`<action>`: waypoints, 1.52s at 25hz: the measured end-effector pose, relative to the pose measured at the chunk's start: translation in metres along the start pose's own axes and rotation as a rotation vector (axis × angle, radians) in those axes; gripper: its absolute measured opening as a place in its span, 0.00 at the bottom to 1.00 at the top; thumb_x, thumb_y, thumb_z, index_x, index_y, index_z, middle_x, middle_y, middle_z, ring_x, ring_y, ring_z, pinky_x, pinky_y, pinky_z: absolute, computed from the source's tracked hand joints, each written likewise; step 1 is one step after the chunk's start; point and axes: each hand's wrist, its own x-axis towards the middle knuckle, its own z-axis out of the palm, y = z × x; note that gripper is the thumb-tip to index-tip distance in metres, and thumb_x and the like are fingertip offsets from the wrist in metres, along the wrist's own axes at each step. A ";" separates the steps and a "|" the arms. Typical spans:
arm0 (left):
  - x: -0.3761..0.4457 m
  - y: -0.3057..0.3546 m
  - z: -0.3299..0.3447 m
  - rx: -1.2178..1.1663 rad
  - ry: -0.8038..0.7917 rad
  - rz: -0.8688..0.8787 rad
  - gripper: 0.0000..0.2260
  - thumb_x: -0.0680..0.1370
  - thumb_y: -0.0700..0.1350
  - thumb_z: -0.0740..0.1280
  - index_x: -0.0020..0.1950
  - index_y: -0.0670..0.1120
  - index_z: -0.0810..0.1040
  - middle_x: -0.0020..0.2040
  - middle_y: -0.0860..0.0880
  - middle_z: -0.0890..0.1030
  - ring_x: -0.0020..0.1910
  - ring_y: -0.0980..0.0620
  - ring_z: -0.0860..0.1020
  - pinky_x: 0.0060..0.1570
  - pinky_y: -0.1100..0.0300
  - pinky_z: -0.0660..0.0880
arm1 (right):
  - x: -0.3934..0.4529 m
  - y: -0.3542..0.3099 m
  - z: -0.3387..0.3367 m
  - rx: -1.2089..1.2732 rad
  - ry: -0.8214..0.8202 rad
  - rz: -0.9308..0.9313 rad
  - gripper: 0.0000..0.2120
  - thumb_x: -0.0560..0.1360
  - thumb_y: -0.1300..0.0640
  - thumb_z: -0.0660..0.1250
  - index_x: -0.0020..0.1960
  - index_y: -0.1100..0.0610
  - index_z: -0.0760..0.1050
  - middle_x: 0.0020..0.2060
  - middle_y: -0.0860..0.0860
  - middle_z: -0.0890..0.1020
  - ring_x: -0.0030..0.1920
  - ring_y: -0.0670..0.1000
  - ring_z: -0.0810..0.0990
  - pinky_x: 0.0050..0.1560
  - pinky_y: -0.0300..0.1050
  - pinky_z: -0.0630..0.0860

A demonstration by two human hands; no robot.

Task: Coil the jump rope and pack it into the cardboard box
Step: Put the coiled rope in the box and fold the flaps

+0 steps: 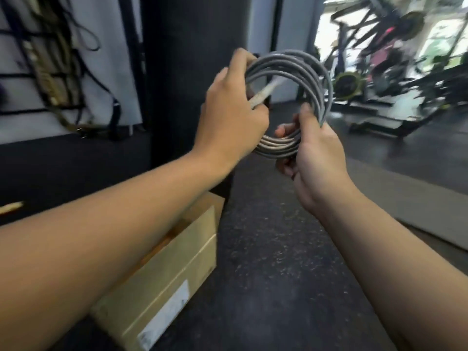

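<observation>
Jump rope (pixel 298 72) glossy grey plastic; box (pixel 177 264) matt cardboard.

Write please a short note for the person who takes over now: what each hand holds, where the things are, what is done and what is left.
Left hand: grips the coil's upper left side and a pale handle.
Right hand: pinches the coil's bottom.
Rope: gray, wound in several loops, held in the air in front of you.
Box: on the dark floor at lower left, under the left forearm; whether it is open is hard to tell.
Done: coiling, mostly.
Left: tuck in the handle, put the coil into the box.
</observation>
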 end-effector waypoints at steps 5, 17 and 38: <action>-0.030 -0.101 -0.068 0.053 0.028 -0.325 0.17 0.73 0.37 0.70 0.57 0.52 0.72 0.48 0.52 0.80 0.45 0.57 0.78 0.35 0.71 0.70 | -0.015 0.083 0.097 -0.069 -0.142 0.216 0.09 0.84 0.50 0.59 0.53 0.53 0.76 0.33 0.49 0.77 0.29 0.48 0.73 0.24 0.40 0.65; -0.130 -0.244 -0.110 -0.039 -0.121 -1.117 0.22 0.77 0.32 0.68 0.62 0.51 0.65 0.57 0.51 0.76 0.53 0.55 0.77 0.44 0.67 0.73 | -0.017 0.256 0.196 -0.653 -0.125 1.062 0.14 0.82 0.58 0.61 0.67 0.60 0.74 0.52 0.56 0.78 0.42 0.54 0.77 0.47 0.50 0.79; -0.205 -0.414 -0.007 0.566 -0.947 -1.470 0.22 0.84 0.44 0.61 0.77 0.46 0.62 0.75 0.42 0.69 0.73 0.42 0.70 0.68 0.50 0.69 | 0.035 0.461 0.173 -1.567 -0.727 1.268 0.22 0.80 0.63 0.65 0.73 0.64 0.70 0.66 0.63 0.79 0.65 0.60 0.81 0.64 0.55 0.79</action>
